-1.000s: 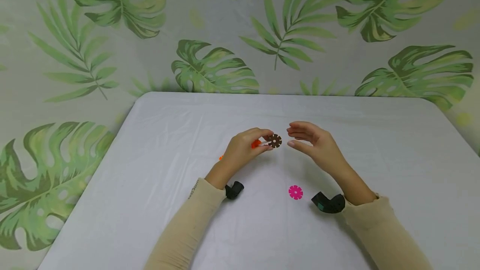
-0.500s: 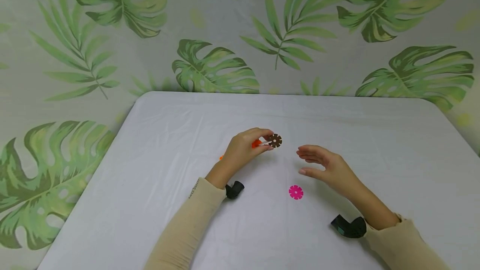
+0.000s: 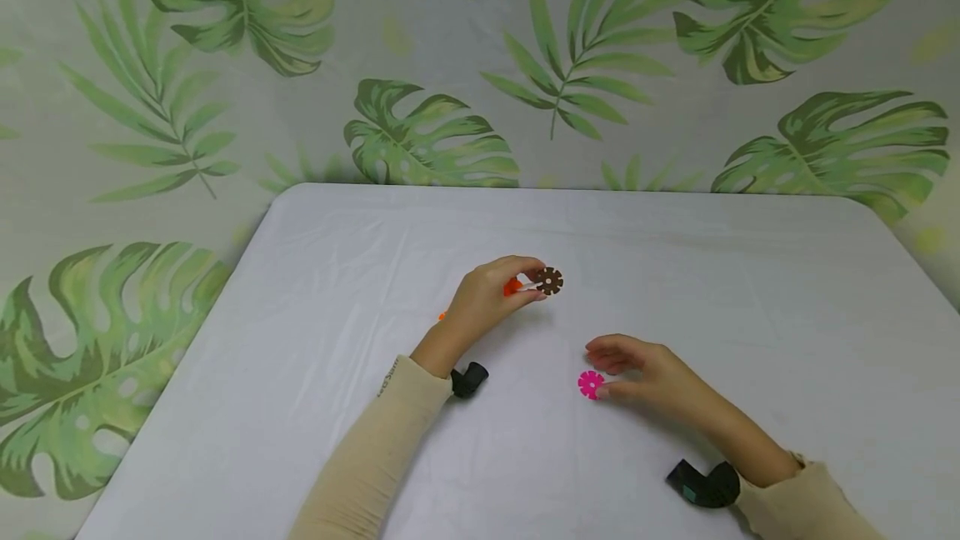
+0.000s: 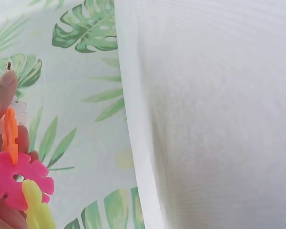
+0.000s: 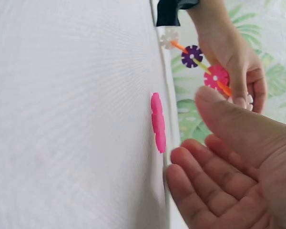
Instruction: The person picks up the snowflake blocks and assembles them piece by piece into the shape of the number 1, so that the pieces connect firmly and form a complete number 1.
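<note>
My left hand (image 3: 483, 294) pinches a chain of slotted interlocking discs near its far end, where a brown disc (image 3: 556, 281) sticks out beyond the fingertips. Behind the thumb, the left wrist view shows an orange disc (image 4: 10, 131), a pink disc (image 4: 40, 183) and a yellow disc (image 4: 35, 205). A purple disc (image 5: 186, 58) and a whitish disc (image 5: 169, 36) trail under the wrist in the right wrist view. A loose pink disc (image 3: 585, 384) lies on the table. Above and beside it, my right hand (image 3: 648, 373) is spread, thumb and fingers apart, holding nothing.
A white cloth covers the table (image 3: 337, 273). Its far edge meets a leaf-patterned backdrop (image 3: 427, 136). Black wrist cameras stick out below the left wrist (image 3: 470, 380) and right wrist (image 3: 703, 485).
My right hand has drawn back from the brown disc and come down towards me, to the loose pink disc. The left hand with its chain has stayed in place.
</note>
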The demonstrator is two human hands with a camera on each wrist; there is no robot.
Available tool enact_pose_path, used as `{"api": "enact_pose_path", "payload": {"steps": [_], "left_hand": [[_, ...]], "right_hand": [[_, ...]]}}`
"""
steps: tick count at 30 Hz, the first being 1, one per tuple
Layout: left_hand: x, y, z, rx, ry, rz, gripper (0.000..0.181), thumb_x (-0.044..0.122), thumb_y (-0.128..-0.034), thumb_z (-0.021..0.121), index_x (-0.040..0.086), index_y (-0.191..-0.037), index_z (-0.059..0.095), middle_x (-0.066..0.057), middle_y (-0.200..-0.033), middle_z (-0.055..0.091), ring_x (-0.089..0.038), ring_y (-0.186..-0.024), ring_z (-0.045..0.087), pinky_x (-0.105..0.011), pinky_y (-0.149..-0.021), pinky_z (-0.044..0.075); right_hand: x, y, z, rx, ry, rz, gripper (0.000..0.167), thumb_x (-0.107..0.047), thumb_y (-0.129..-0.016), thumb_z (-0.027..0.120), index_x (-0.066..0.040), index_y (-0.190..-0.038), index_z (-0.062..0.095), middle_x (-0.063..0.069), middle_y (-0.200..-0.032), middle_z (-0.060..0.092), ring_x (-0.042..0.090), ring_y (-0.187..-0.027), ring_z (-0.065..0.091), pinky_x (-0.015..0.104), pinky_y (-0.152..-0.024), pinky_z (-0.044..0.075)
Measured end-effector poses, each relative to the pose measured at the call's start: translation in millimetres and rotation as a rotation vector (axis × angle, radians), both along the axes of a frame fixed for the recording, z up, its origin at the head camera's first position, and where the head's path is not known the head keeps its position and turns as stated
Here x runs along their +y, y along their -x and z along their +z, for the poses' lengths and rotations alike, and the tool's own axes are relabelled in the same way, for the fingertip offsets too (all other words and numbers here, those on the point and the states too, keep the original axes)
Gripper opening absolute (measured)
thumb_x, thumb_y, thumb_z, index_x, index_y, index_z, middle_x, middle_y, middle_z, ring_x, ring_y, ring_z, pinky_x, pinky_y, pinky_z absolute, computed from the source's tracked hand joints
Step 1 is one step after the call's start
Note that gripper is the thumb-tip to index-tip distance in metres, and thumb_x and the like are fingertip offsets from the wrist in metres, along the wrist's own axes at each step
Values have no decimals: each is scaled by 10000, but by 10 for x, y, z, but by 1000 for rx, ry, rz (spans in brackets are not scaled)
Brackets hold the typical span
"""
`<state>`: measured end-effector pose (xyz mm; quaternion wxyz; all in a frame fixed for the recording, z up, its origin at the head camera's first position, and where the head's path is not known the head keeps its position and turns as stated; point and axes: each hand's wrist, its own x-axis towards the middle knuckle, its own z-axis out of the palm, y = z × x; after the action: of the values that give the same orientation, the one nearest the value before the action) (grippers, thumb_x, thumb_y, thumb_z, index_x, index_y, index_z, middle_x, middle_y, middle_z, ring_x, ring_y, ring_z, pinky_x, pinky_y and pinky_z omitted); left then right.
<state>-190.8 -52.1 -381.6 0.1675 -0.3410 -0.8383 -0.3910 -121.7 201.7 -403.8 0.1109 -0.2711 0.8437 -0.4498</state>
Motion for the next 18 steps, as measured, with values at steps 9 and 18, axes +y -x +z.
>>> {"api": "enact_pose_path", "payload": {"steps": [9,18], "left_hand": [[0,-2,5,1,10,13,367,181,-737,744,61,-1065,632,-18,-1011,643,-108,-866,597,-131,-753,429],[-1,-4,3,20,26,28,373,197,-733,744,69,-1066,635,-8,-1027,640,-72,-884,582,-114,-770,411]], "right_hand": [[13,18,-129,148,-65,80,387,-205,-755,733,-86,-1100,602,-2,-1066,562,131,-923,532,210,-799,452],[-1,10,-135,153,-18,82,269,-143,-750,737,-152,-976,591,-38,-929,533,129,-811,488,213,-680,439]]}}
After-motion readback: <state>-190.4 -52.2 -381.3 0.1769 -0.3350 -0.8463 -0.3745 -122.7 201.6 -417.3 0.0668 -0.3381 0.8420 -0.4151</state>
